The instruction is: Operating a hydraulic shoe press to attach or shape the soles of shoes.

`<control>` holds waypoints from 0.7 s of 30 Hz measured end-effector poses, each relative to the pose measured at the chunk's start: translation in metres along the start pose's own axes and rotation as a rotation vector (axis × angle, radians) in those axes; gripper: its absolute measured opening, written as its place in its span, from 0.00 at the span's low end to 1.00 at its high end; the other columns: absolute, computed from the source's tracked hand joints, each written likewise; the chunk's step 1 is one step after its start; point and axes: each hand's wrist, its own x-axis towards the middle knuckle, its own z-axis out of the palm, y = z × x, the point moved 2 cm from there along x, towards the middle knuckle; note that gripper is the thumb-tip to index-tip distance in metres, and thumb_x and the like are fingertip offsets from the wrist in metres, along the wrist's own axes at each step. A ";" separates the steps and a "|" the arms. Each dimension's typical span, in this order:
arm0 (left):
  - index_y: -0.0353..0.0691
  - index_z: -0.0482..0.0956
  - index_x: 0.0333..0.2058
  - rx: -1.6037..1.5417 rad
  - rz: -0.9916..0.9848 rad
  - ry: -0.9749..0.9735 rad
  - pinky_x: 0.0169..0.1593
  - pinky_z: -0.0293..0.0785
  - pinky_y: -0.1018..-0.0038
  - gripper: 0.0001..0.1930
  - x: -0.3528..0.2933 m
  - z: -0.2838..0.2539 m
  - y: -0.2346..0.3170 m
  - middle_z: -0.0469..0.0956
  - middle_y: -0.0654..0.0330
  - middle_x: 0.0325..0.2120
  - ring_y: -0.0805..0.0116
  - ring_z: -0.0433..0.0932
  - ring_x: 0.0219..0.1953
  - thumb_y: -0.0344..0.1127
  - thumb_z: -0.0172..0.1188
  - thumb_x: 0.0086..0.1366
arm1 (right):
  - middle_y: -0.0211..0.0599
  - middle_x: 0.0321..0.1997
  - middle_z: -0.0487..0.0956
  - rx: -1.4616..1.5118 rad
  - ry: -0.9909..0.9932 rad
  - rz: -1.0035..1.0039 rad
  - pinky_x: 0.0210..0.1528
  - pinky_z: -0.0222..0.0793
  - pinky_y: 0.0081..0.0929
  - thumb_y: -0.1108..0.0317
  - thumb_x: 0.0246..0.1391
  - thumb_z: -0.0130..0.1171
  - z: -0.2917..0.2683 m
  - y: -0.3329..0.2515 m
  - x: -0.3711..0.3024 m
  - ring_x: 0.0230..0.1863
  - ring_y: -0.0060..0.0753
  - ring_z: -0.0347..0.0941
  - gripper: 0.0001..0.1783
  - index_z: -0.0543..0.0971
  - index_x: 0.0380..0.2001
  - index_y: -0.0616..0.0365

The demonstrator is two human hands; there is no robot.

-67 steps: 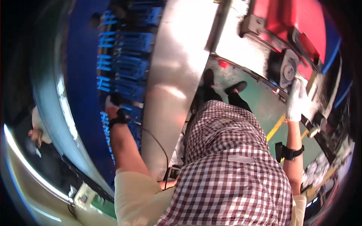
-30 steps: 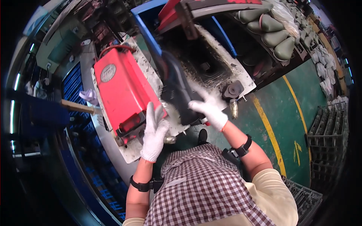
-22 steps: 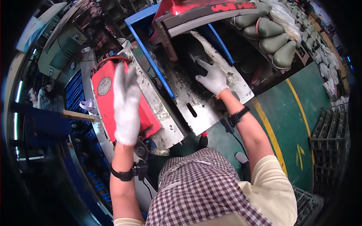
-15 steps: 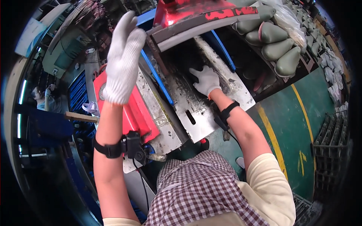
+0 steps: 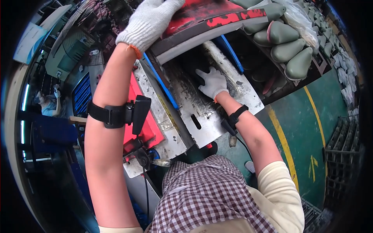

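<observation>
White knitted gloves cover both my hands. My left hand (image 5: 151,23) is up at the left end of a red metal machine hood (image 5: 194,17) with a grey curved lip. Its visible fingers look stretched out and apart, but the picture's upper edge cuts their tips, and whether it touches the hood is unclear. Below the hood, my right hand (image 5: 213,82) rests with spread fingers over the dark worn middle of a metal bed plate (image 5: 210,126). Nothing shows in its grasp. Deep shadow hides the space under the hood.
Blue rails (image 5: 233,54) flank the bed. Left of it sits a red box-shaped housing (image 5: 149,130). Green-grey shoe-last-like forms (image 5: 299,64) fill a rack at the right. A dark wire rack (image 5: 342,139) stands on the green floor. Far left, another person (image 5: 50,103) is visible.
My left hand has swung from upright beside the machine to the right, against the hood's left end. The red hood sits slightly lower. My right hand stays nearly still.
</observation>
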 end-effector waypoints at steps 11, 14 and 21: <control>0.40 0.79 0.51 0.075 0.259 0.163 0.59 0.72 0.56 0.17 -0.050 0.055 -0.034 0.80 0.47 0.46 0.45 0.78 0.53 0.38 0.60 0.66 | 0.56 0.68 0.69 0.017 0.002 0.114 0.64 0.70 0.47 0.50 0.46 0.73 0.001 0.013 -0.038 0.65 0.57 0.70 0.46 0.69 0.70 0.42; 0.42 0.77 0.53 0.172 0.303 0.153 0.61 0.67 0.53 0.19 -0.077 0.080 -0.036 0.78 0.49 0.48 0.44 0.74 0.56 0.35 0.64 0.63 | 0.57 0.63 0.73 0.143 0.050 0.143 0.63 0.70 0.47 0.51 0.46 0.72 -0.001 0.036 -0.064 0.63 0.57 0.70 0.43 0.72 0.66 0.49; 0.46 0.75 0.60 0.269 0.357 0.127 0.70 0.57 0.47 0.29 -0.143 0.135 -0.053 0.76 0.54 0.54 0.44 0.70 0.65 0.29 0.65 0.58 | 0.51 0.56 0.77 0.217 0.516 0.329 0.63 0.68 0.44 0.61 0.55 0.64 0.002 0.085 -0.195 0.59 0.54 0.73 0.25 0.79 0.54 0.60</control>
